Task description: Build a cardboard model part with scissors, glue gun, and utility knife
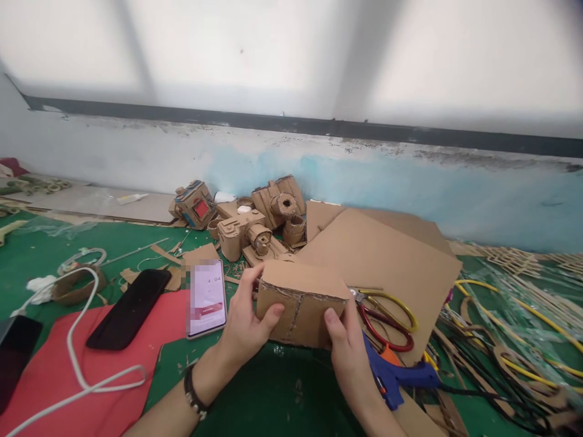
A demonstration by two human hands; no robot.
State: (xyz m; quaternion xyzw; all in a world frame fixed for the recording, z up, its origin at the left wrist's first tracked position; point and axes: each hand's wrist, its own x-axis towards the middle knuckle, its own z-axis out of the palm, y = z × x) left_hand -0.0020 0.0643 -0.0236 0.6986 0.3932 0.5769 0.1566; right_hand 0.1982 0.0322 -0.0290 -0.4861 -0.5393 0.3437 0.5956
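Observation:
Between my two hands is a brown cardboard box (303, 303) with a seam down its near face, lifted over the green table. My left hand (246, 306) closes on its left end, the thumb pressed on the near face. At the right end my right hand (344, 334) grips it the same way. The box's underside is hidden. Close by my right hand lie scissors (387, 315) with red and yellow handles and a blue glue gun (396, 376). A lit phone (207, 297) rests just left of my left hand.
Cardboard model cameras (259, 224) are piled near the wall. Large cardboard sheets (382, 261) lie behind the box. A black phone (130, 309) and white cable (75, 340) are on red paper (50, 376) at left. Cables and scraps (501, 358) clutter the right.

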